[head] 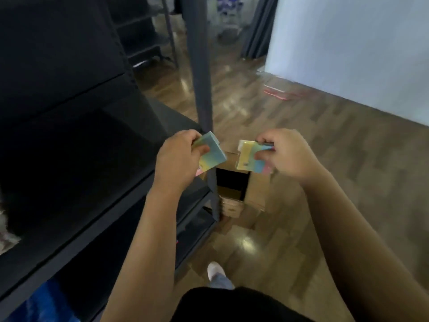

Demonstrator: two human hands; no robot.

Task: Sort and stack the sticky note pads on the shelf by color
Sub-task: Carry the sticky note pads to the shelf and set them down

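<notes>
A dark shelf [76, 159] stands on my left side, and its grey post [204, 94] rises just between and behind my two hands. Under my hands an open cardboard box [234, 184] sits on the wooden floor [325, 147], close to the foot of the post. A pale wall [359, 49] closes the right side. Low in the view I see my shoe [214, 270].

My left hand [178, 159] holds one sticky note pad [212, 154]. This pad is tilted, its upper corner points up toward the post, and its long side runs down to the left. The face is blue-green on top and yellow lower; a bit of pink shows at the bottom edge.

My right hand [287, 154] holds a second pad [251, 158], nearly upright, with yellow on the left, then blue and pink toward my palm. The two pads are near each other but apart, both in the air above the box.

Both forearms reach forward, the fingers closed on the pads, thumbs on the front faces. The picture is blurred, so small details I cannot tell.
</notes>
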